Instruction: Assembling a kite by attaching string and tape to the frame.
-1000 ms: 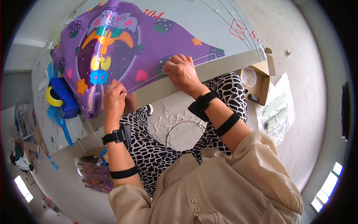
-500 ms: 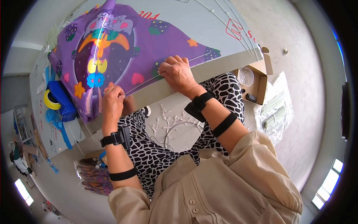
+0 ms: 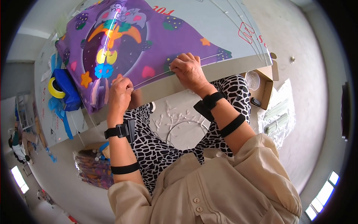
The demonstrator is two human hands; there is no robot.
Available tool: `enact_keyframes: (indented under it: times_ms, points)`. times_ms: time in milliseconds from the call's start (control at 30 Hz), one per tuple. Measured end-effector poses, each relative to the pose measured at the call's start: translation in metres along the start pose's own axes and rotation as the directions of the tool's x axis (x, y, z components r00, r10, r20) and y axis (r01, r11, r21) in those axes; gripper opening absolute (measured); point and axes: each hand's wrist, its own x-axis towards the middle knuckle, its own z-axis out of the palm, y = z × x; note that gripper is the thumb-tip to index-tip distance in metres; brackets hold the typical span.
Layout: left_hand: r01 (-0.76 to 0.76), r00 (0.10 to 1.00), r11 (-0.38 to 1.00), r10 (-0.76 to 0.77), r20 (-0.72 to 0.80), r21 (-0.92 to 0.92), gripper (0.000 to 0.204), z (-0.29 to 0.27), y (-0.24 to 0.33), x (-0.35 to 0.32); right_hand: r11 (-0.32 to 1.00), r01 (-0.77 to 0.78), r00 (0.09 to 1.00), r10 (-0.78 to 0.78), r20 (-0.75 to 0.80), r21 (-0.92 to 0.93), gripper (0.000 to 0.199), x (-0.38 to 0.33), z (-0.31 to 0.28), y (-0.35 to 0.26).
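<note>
Only the view has shifted; both hands, curled closed, pinch the purple sheet and thin rod.

We find red print on the pale tabletop: large numerals at the edge of the purple sheet, an outlined emblem toward the right end, red characters beside it, and lettering at left, which we cannot read clearly.
</note>
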Motion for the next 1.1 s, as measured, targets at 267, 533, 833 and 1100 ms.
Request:
enact_keyframes:
  times_ms: [267, 533, 833, 1100]
  points:
    - [-0.003, 1.000, 1.000, 0.003, -0.006, -0.004, 0.015, -0.001, -0.003, 0.001, 1.000, -0.014, 1.000, 0.014, 0.003, -0.006, 0.006, 0.001, -0.001, -0.003]
    - [-0.008, 1.000, 1.000, 0.008, 0.005, -0.001, 0.015, -0.001, -0.006, 0.001, 1.000, -0.011, 1.000, 0.011, 0.011, -0.029, 0.005, 0.004, 0.000, -0.002]
    - [0.022, 1.000, 1.000, -0.023, -0.015, -0.007, 0.014, -0.003, -0.008, -0.002, 0.999, -0.019, 0.999, 0.020, 0.046, -0.034, 0.003, 0.004, -0.002, -0.004]
    - [0.169, 0.919, 0.980, -0.195, -0.342, -0.104, 0.008, -0.045, -0.017, -0.045, 0.996, -0.003, 1.000, 0.000, 0.032, 0.089, 0.008, 0.008, -0.014, -0.004]
